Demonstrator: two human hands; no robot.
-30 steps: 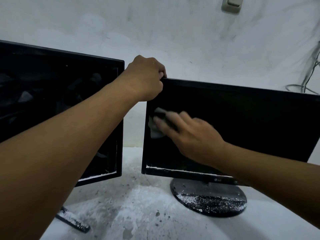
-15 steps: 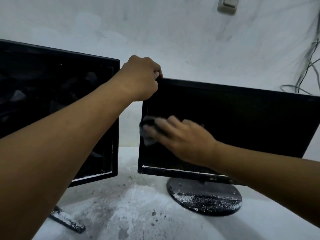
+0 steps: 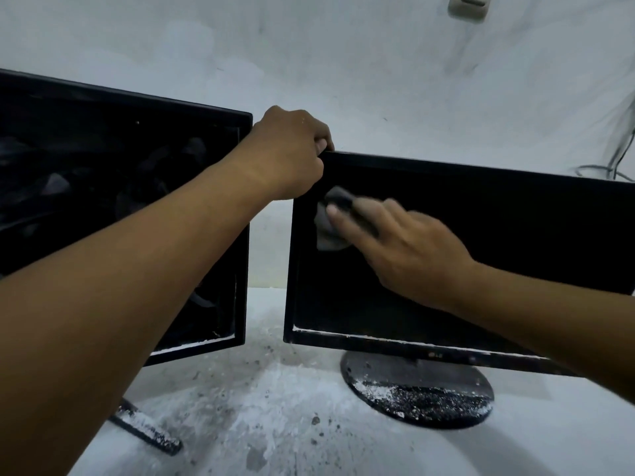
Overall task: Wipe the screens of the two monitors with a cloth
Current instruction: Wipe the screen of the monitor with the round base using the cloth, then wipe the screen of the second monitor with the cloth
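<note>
Black flat-panel left monitor stands at the left edge of the dusty white desk, dark screen with faint reflections, its narrow black foot dusted white near the front left. Left hand reaches across it, fingers curled over the top left corner of the black wide-screen right monitor, gripping the bezel there (thumb hidden). Small grey crumpled cloth sits on that screen near its upper left corner. Right hand presses the cloth flat to the screen, fingers mostly straight and spread over it; fingertips blurred. Right monitor stands mid-desk toward the right edge on a round black base speckled with white dust. Behind: smudged white wall, beige switch top right, grey cables far right.
</note>
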